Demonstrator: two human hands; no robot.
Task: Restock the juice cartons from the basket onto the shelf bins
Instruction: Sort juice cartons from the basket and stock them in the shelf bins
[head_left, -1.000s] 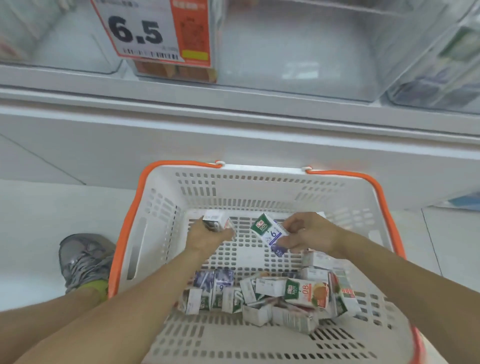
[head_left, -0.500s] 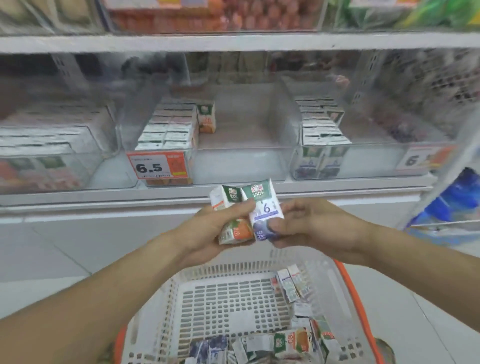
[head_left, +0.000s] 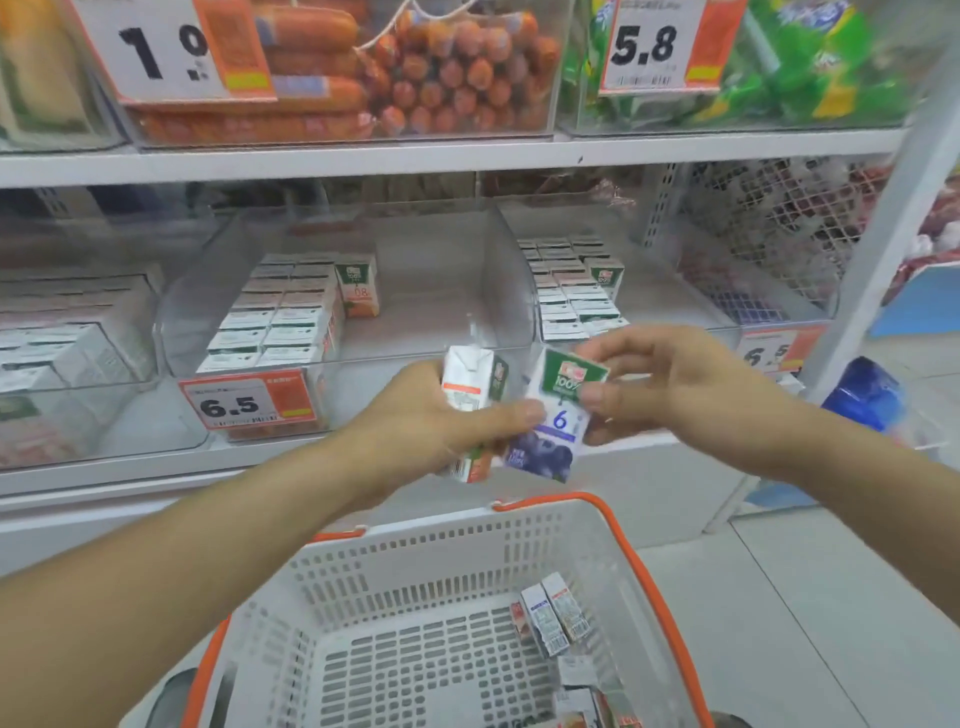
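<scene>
Lifted from the basket (head_left: 613, 525) to shelf height: orange carton (head_left: 470, 387) gripped in left hand (head_left: 426, 415), blueberry carton (head_left: 558, 415) pinched in right hand (head_left: 675, 384). Mid-carry; next, sort into matching bins, orange far left.

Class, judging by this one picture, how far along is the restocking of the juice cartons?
Partly done. Rows of cartons already stand in the middle bin and the right bin. In hand: the left hand grips an orange carton, the right hand a blueberry carton. Left: several cartons remain in the basket.
</scene>
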